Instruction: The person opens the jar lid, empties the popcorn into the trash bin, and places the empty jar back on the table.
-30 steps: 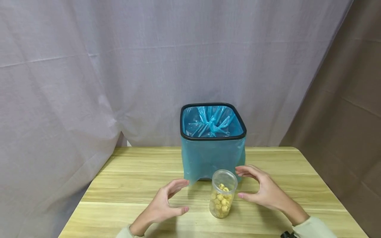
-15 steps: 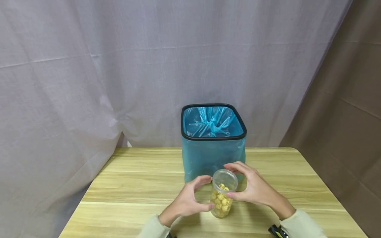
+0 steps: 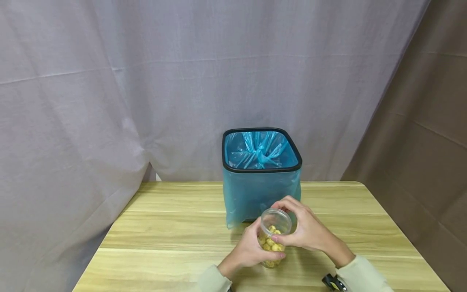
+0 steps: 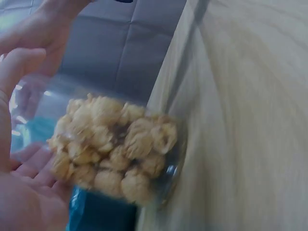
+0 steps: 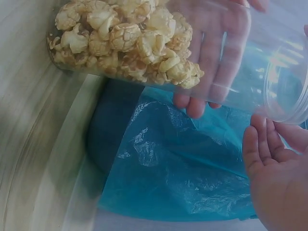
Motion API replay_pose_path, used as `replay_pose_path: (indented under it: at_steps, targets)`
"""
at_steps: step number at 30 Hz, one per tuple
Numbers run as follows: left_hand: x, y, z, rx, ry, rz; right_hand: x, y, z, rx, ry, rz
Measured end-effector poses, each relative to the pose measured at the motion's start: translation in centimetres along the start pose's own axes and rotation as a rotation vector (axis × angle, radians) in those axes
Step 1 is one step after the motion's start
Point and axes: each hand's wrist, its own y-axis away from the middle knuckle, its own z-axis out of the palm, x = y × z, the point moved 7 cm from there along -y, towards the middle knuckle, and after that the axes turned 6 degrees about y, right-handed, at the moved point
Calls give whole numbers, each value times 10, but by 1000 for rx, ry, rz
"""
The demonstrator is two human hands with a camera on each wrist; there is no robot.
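Note:
A clear plastic jar (image 3: pixel 269 242) stands upright on the table, partly filled with pale yellow popcorn (image 5: pixel 125 38). My left hand (image 3: pixel 251 248) grips its body, the thumb across the near side and the fingers behind, where the right wrist view shows them through the plastic. At the top, my right hand (image 3: pixel 308 228) holds the round clear lid (image 5: pixel 288 91) between thumb and fingertips. In the left wrist view the popcorn (image 4: pixel 113 149) lies close beyond the left palm, and the image is blurred.
Just behind the jar stands a bin (image 3: pixel 260 190) with a black rim and a blue plastic bag lining. The wooden table (image 3: pixel 164 227) reaches back to a grey curtain (image 3: pixel 182 101). A brown curtain (image 3: pixel 419 162) hangs at the right.
Both hands have come inward to the jar from either side. The left has taken hold of the body, the right of the lid. Jar and bin have stayed in place.

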Motion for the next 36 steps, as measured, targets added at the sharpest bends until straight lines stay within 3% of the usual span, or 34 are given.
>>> replay_pose_path:
  at_steps: [5, 15, 18, 25, 29, 36]
  targets:
    - [-2, -3, 6, 47, 42, 20, 0, 0, -1, 5, 6, -7]
    - [16, 4, -1, 111, -48, 75, -15, -6, -5, -73, 37, -26]
    - [26, 6, -8, 130, -139, 95, -23, -10, -9, -108, 60, -54]
    - [49, 11, -25, 151, -493, 140, -36, -17, -14, -181, 111, -84]
    - [59, 15, -30, 129, -610, 144, -42, -19, -13, -228, 102, -99]
    - [71, 25, -36, 56, -712, 117, -51, -16, -5, -281, 97, -116]
